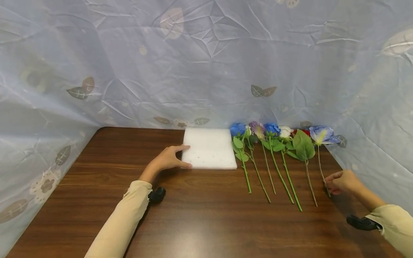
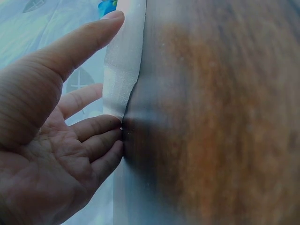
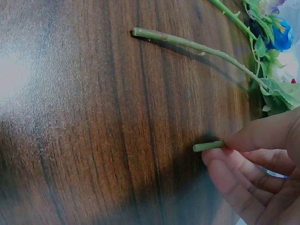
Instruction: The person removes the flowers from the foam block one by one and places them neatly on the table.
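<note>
White foam block (image 1: 209,148) lies on the table (image 1: 200,215) under our left hand (image 1: 167,159), its fingers straight in the left wrist view. Right wrist view: our right hand (image 3: 255,173) pinches the pale-blue flower's stem (image 3: 208,146); this end-only grip could let it swing or slip, we judge.

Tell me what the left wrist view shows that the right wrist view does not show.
Only the left wrist view shows the left hand, its fingers straight against the side of the white foam block.

Only the right wrist view shows the right hand pinching the cut end of a green flower stem, a second stem lying apart from it, and green leaves.

Both views show the brown wooden table and a bit of a blue flower, though whether it is the same flower cannot be told.
</note>
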`<action>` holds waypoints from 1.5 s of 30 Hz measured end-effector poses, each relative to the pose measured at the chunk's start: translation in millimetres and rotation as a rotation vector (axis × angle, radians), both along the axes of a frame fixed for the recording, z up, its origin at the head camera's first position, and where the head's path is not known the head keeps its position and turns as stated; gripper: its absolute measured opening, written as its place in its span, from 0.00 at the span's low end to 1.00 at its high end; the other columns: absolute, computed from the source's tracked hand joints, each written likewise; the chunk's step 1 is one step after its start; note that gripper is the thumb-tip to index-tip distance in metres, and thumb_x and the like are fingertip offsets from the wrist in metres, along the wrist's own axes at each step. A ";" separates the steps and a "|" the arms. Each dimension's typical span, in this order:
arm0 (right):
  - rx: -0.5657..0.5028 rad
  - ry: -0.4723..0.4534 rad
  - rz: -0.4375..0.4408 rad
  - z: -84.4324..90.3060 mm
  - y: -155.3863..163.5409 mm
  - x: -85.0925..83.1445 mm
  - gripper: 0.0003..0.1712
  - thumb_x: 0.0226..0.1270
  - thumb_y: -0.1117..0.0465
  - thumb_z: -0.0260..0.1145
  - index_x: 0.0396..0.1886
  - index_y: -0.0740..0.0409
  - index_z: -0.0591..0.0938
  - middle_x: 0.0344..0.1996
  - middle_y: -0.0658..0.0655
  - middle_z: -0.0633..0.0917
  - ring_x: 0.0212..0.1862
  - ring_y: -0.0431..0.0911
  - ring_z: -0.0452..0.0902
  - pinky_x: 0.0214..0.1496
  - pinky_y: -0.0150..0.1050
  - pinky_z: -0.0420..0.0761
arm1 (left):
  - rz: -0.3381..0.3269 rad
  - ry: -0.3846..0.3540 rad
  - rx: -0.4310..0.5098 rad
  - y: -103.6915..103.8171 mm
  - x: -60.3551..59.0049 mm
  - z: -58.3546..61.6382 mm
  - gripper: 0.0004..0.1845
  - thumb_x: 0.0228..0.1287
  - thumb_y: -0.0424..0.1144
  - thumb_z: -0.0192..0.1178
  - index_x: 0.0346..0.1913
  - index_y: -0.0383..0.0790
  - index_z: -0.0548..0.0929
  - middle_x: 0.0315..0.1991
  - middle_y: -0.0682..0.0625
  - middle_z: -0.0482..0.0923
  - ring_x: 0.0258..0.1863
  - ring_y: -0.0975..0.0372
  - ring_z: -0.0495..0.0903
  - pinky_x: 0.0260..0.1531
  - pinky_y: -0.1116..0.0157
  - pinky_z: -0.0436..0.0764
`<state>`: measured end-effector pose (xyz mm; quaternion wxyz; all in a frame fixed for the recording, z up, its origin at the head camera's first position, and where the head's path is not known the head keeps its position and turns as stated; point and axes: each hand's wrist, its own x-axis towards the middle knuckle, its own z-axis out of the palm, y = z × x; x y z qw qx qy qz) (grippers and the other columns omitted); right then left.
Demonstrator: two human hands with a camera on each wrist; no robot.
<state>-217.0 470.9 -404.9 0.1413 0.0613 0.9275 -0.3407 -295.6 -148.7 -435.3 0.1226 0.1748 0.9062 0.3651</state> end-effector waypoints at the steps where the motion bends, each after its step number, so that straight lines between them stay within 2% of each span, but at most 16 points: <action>1: 0.001 -0.005 0.005 0.2 0.3 -0.5 0.18 0.66 0.71 0.64 0.46 0.88 0.79 0.25 0.61 0.90 0.25 0.43 0.86 0.30 0.40 0.89 | -0.002 0.001 -0.001 -0.6 -0.3 -0.3 0.49 0.52 0.54 0.78 0.76 0.47 0.69 0.78 0.38 0.61 0.78 0.43 0.59 0.75 0.43 0.64; 8: -0.017 -0.005 0.059 -0.4 1.7 0.7 0.23 0.62 0.72 0.69 0.50 0.89 0.77 0.30 0.61 0.91 0.30 0.42 0.86 0.35 0.40 0.89 | -0.008 0.010 -0.015 -1.0 0.7 -0.9 0.49 0.53 0.55 0.78 0.76 0.45 0.69 0.77 0.37 0.62 0.78 0.43 0.60 0.75 0.43 0.64; 15: -0.044 0.014 0.150 -4.3 2.3 1.4 0.24 0.67 0.74 0.66 0.55 0.91 0.73 0.34 0.67 0.90 0.32 0.39 0.88 0.38 0.41 0.90 | 0.001 0.006 -0.018 0.4 0.5 0.0 0.49 0.54 0.54 0.78 0.77 0.45 0.68 0.77 0.37 0.61 0.78 0.43 0.60 0.75 0.43 0.65; 21: -0.105 0.023 0.195 -4.2 -3.1 -0.4 0.28 0.63 0.77 0.66 0.57 0.94 0.68 0.30 0.60 0.89 0.32 0.37 0.87 0.37 0.39 0.90 | 0.000 0.003 -0.026 0.3 0.7 2.2 0.49 0.54 0.55 0.77 0.77 0.46 0.68 0.78 0.37 0.61 0.78 0.43 0.59 0.75 0.43 0.64; 25: -0.098 0.033 0.205 -3.6 -6.8 -0.9 0.33 0.62 0.77 0.66 0.61 0.94 0.64 0.28 0.60 0.89 0.32 0.38 0.87 0.37 0.38 0.89 | 0.001 0.006 -0.017 0.8 0.8 2.4 0.49 0.54 0.55 0.77 0.77 0.45 0.68 0.78 0.37 0.61 0.78 0.43 0.60 0.75 0.43 0.64; 32: -0.044 0.019 0.194 -2.1 -8.2 -2.7 0.35 0.61 0.76 0.67 0.63 0.92 0.64 0.30 0.62 0.89 0.32 0.39 0.87 0.35 0.39 0.89 | 0.003 0.004 -0.017 0.0 0.2 -0.7 0.49 0.53 0.55 0.78 0.76 0.46 0.69 0.77 0.38 0.62 0.78 0.44 0.60 0.76 0.44 0.64; 39: -0.101 -0.005 0.237 -2.2 -4.7 -4.3 0.36 0.63 0.75 0.67 0.64 0.93 0.62 0.32 0.60 0.88 0.34 0.38 0.88 0.38 0.40 0.90 | 0.002 0.009 -0.010 0.4 0.6 -1.0 0.48 0.53 0.55 0.78 0.76 0.46 0.69 0.77 0.37 0.63 0.78 0.43 0.61 0.75 0.43 0.64; 45: -0.103 -0.012 0.257 -1.1 -4.0 -6.5 0.37 0.64 0.74 0.67 0.64 0.93 0.62 0.32 0.59 0.88 0.35 0.38 0.88 0.38 0.40 0.90 | 0.008 0.014 -0.013 -0.8 0.9 -1.0 0.48 0.53 0.55 0.78 0.76 0.46 0.69 0.77 0.37 0.63 0.77 0.43 0.61 0.75 0.43 0.65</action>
